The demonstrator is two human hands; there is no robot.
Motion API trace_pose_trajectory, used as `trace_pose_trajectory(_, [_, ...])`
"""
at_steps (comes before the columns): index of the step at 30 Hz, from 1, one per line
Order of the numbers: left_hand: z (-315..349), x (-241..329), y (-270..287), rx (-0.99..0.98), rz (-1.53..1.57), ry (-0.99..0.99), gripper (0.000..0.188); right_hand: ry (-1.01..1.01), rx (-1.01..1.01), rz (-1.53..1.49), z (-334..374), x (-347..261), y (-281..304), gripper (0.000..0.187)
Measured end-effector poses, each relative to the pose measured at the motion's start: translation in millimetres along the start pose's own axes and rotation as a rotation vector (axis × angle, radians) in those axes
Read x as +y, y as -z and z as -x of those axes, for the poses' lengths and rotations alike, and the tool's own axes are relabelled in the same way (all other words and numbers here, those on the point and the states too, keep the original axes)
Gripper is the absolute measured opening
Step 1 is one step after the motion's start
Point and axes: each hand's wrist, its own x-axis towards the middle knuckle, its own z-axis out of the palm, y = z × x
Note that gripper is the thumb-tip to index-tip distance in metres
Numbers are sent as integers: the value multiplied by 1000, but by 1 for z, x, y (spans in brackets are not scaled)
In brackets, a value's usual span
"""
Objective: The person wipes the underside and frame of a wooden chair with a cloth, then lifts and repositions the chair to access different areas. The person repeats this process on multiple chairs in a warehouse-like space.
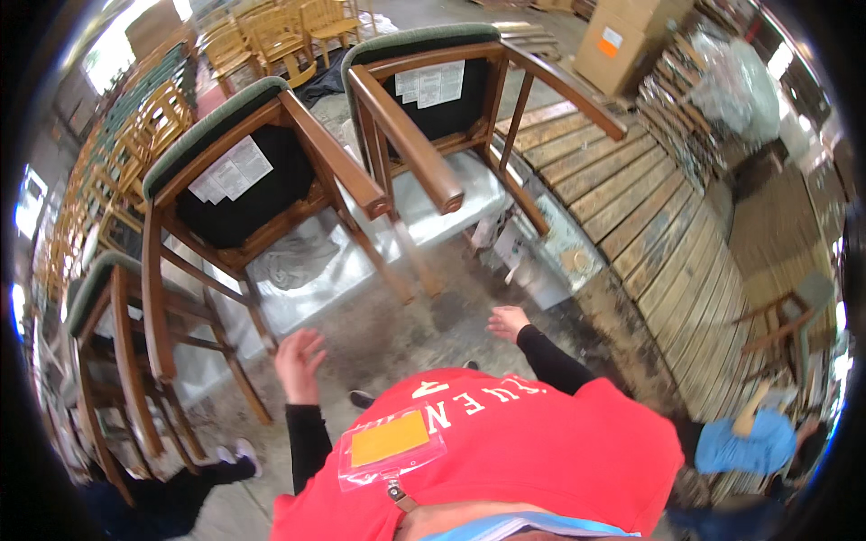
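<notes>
Two wooden chairs lie tipped over on a workbench covered in pale sheeting (pixel 356 275), legs toward me. The left chair (pixel 339 162) and the right chair (pixel 417 162) have brown frames, green padded seats and black undersides with white paper labels. My left hand (pixel 300 365) is raised beside a leg of the left chair, fingers apart, holding nothing. My right hand (pixel 508 325) hangs in front of the bench, apart from the chairs, its fingers loosely bent with nothing visible in them. A crumpled grey cloth (pixel 293 260) lies under the left chair.
More upturned chairs (pixel 122 347) stand at the left, near another person's legs. A slatted wooden platform (pixel 631 212) runs along the right, with a cardboard box (pixel 622 45) behind. A person in a blue shirt (pixel 747 444) works at the lower right. Yellowish chairs (pixel 275 41) fill the back left.
</notes>
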Motion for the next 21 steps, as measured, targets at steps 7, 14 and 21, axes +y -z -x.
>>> trace_pose_trajectory(7, [1, 41, -259, -627, 403, -112, 54, 314, -328, -122, 6, -188, 5, 34])
trace_pose_trajectory(14, [-69, 79, -335, -655, 626, 116, 36, 554, -476, -66, 13, -385, -21, 38])
trace_pose_trajectory(21, [-27, 38, -408, -444, 616, 125, 35, 520, -437, -213, -30, -525, -69, 69])
